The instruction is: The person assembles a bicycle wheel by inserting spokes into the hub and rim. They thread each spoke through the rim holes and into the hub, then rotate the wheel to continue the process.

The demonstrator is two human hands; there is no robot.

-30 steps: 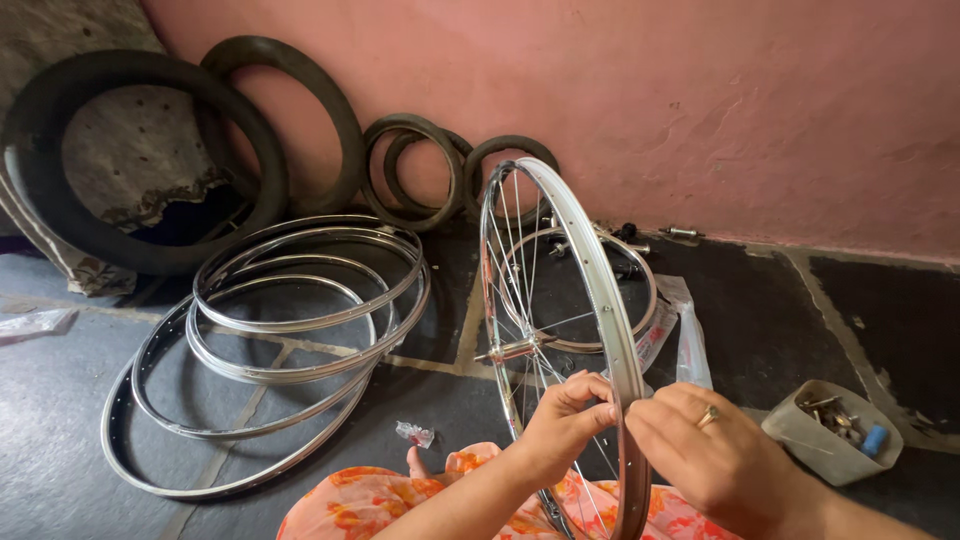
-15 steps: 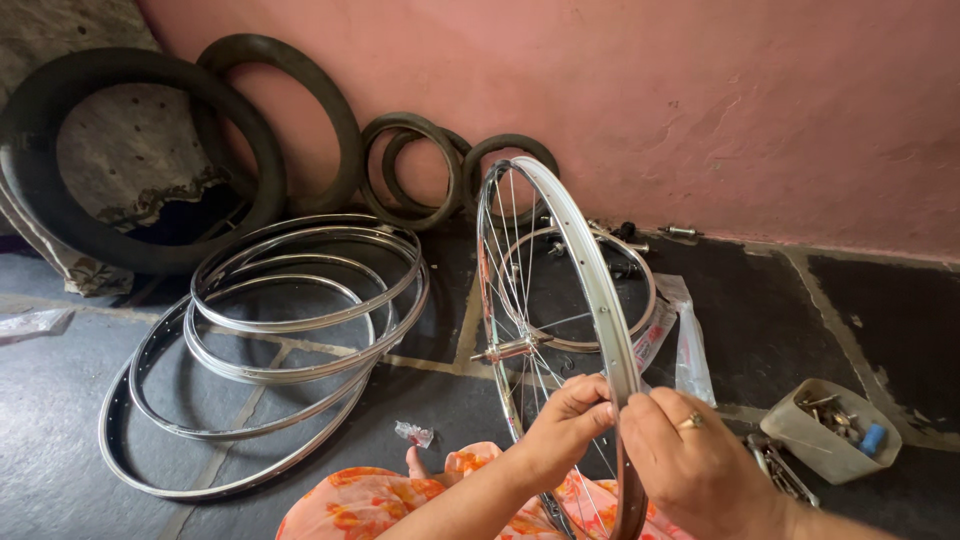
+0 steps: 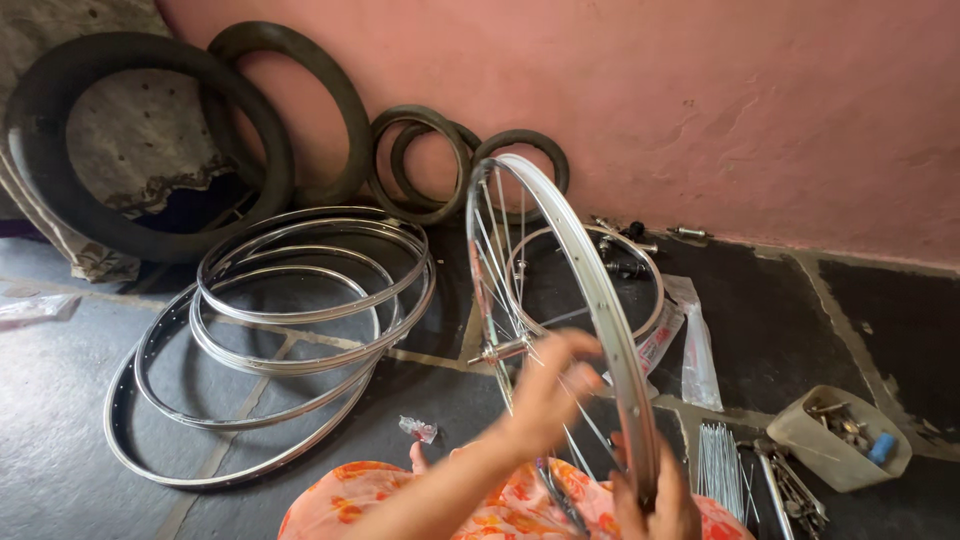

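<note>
Person's got a silver spoked bicycle wheel rim (image 3: 590,290) standing upright on edge right in front of them, near the bottom edge of the dark stone floor (image 3: 780,300), its lower part over their lap in orange floral fabric (image 3: 500,505). Right hand (image 3: 655,500) is at the bottom of the rim w/ fingers wrapped on the metal, clamped on it. Left hand (image 3: 550,385) is inside the wheel among the spokes, just beside the hub axle (image 3: 500,350); it's motion-blurred, fingers look curled loosely together, but can't tell if they're actually pinching a spoke. To the left on the floor there's a stack of bare silver rims (image 3: 290,320) lying flat and overlapping, no spokes in them. Along the pink plaster wall (image 3: 720,110) at the far edge lean several black rubber tyres (image 3: 150,150), big ones at the left corner, smaller ones (image 3: 430,160) toward the middle. Another silver rim (image 3: 650,290) lies flat behind the held wheel, w/ some clear plastic wrapping (image 3: 695,350) next to it. Near the bottom right corner: a bundle of loose steel spokes (image 3: 720,465), a couple of metal tools (image 3: 785,490), and a beige plastic tub (image 3: 845,440) w/ small metal bits and something blue inside. Small crumpled wrapper (image 3: 418,428) sits on the floor just beyond the lap.
</note>
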